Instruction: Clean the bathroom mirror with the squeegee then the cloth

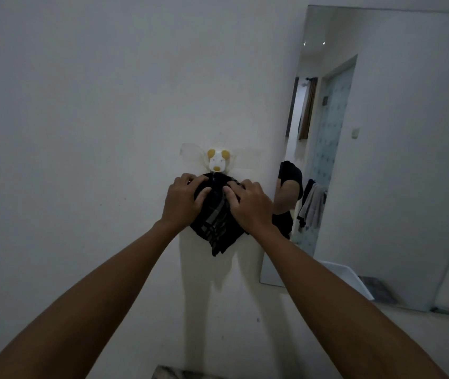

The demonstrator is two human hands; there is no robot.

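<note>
A dark cloth (217, 225) with grey stripes hangs against the white wall under a small white dog-shaped hook (217, 159) with yellow ears. My left hand (183, 198) grips the cloth's upper left part, fingers curled over it. My right hand (249, 201) grips its upper right part the same way. The bathroom mirror (398, 160) is mounted on the wall to the right of the cloth. No squeegee shows in view.
The mirror reflects a doorway, a patterned door, a wall switch, hanging grey towels and part of my arm. A white basin edge (352, 277) appears at the mirror's lower part. A marbled counter edge (179, 372) shows at the bottom.
</note>
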